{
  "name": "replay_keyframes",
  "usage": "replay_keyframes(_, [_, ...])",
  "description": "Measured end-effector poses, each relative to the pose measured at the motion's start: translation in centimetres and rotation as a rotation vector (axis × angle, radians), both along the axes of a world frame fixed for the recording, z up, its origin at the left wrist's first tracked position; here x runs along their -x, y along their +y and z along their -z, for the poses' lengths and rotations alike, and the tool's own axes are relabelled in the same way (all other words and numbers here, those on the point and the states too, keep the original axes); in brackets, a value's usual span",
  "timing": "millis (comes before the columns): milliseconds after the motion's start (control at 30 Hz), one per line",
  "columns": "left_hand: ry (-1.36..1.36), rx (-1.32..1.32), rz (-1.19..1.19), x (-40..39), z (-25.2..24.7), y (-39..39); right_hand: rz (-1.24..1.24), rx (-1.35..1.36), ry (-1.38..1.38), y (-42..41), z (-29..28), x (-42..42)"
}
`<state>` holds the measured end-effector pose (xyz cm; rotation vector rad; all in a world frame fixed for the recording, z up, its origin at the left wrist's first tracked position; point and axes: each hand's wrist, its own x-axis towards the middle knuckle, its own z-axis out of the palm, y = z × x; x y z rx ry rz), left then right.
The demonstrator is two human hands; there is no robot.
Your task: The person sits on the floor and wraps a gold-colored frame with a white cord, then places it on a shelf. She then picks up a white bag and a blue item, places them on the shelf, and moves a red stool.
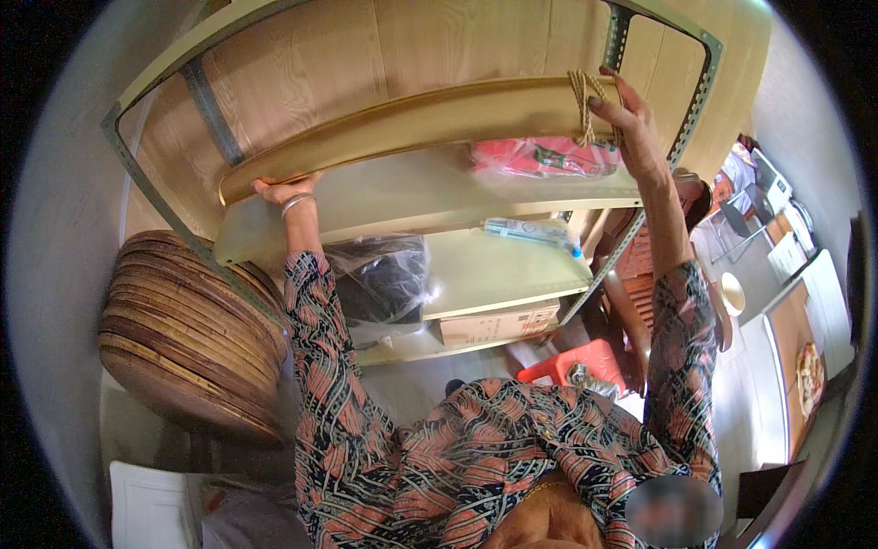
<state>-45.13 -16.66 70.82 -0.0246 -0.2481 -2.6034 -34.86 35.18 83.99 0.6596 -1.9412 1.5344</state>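
Note:
A long, flat gold-coloured gift box or bag [411,123] spans the upper tier of a metal shelving rack [439,177], and I cannot tell which of the two it is. Loops of twisted gold cord [583,103] hang over its right end. My right hand [634,117] grips that end beside the cord, thumb in front. At the other end my left hand [288,189], with a bangle on the wrist, holds the lower edge from beneath. Below the box's right part lies a pink-red package in clear plastic [542,158], on the same shelf.
Lower tiers hold a plastic-wrapped black item [377,274], a clear packet [528,230] and a cardboard box [501,322]. Stacked round woven trays [192,336] stand at left. A wooden chair [631,267] and a red plastic container [576,364] are at right. Perforated uprights [693,110] frame the rack.

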Motion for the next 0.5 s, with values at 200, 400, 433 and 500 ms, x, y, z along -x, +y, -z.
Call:
replay_keyframes(200, [0.003, 0.212, -0.021, -4.7, -3.5, -1.6, -0.135, 0.041, -0.032, -0.6, -0.7, 4.4])
replay_keyframes(400, [0.022, 0.211, 0.258, -4.0, -5.4, 8.3, -0.233, 0.164, -0.078, 5.7, -1.7, 9.7])
replay_keyframes(433, [0.020, 0.182, 0.329, -4.6, -6.0, 9.8, -0.237, 0.161, -0.055, 5.4, -2.0, 10.2])
replay_keyframes(500, [-0.034, 0.144, 0.435, -5.5, -6.1, 10.9, -0.281, 0.189, -0.049, 3.3, 0.0, 14.7])
